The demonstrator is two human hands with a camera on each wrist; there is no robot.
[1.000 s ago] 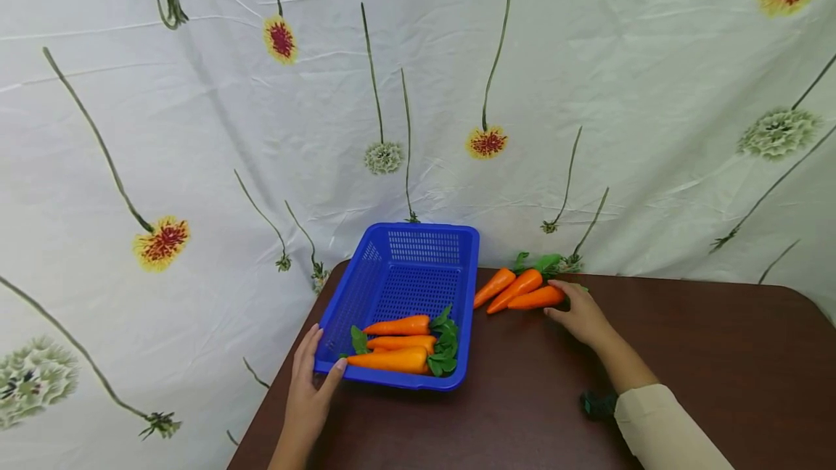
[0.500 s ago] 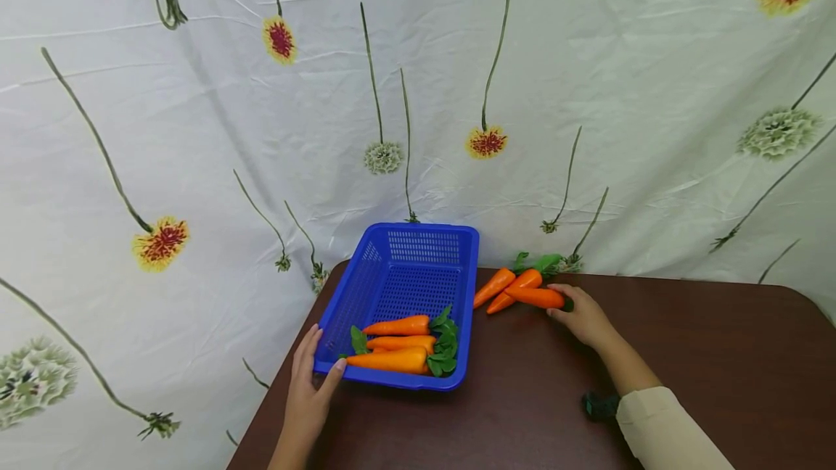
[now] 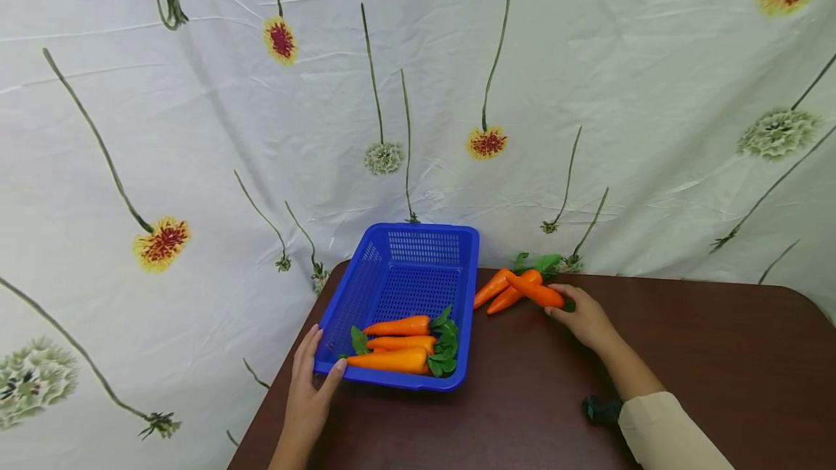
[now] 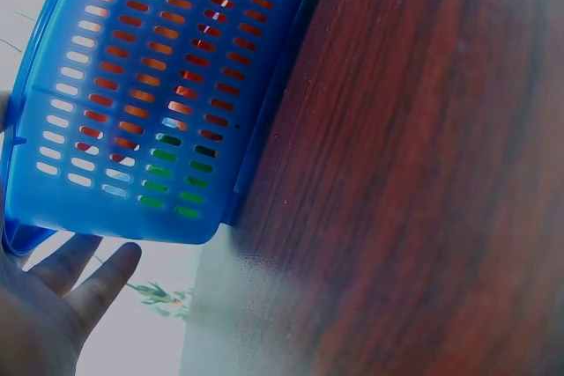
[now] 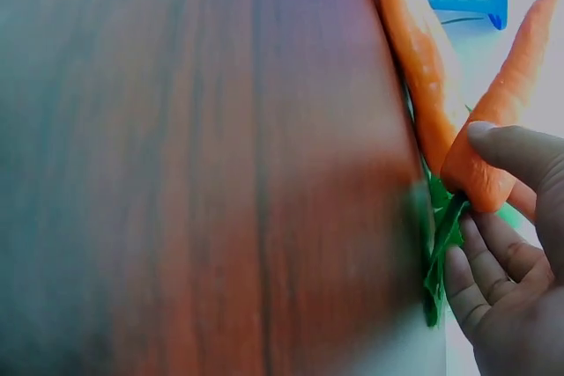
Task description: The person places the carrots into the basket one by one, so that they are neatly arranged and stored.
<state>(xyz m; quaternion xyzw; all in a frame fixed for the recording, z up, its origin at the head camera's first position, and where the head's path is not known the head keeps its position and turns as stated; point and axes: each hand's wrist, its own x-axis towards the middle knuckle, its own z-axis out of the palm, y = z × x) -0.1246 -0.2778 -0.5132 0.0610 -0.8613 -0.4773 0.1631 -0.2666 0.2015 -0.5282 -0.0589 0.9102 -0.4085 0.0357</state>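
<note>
My right hand [image 3: 585, 319] pinches an orange carrot [image 3: 538, 291] at its thick end. The right wrist view shows the thumb on one side of this carrot [image 5: 507, 99], its tip raised, and green leaves [image 5: 447, 233] hanging by the fingers. Two more carrots [image 3: 494, 286] lie under and beside it, their leaves toward the back. My left hand [image 3: 307, 390] rests at the front left corner of a blue plastic basket [image 3: 472, 303], thumb by the front rim and fingers straight along the side. Several carrots [image 3: 398, 326] with leaves lie in the basket's front part.
The dark brown wooden table [image 3: 522, 397] meets a white flower-printed cloth [image 3: 418, 56] at the back. A small dark device [image 3: 601, 409] shows beside the right sleeve [image 3: 666, 426]. The basket stands near the table's left edge.
The right hand has lifted the carrot's tip up off the table, so it now tilts across the carrots behind. The left hand and basket stay where they were.
</note>
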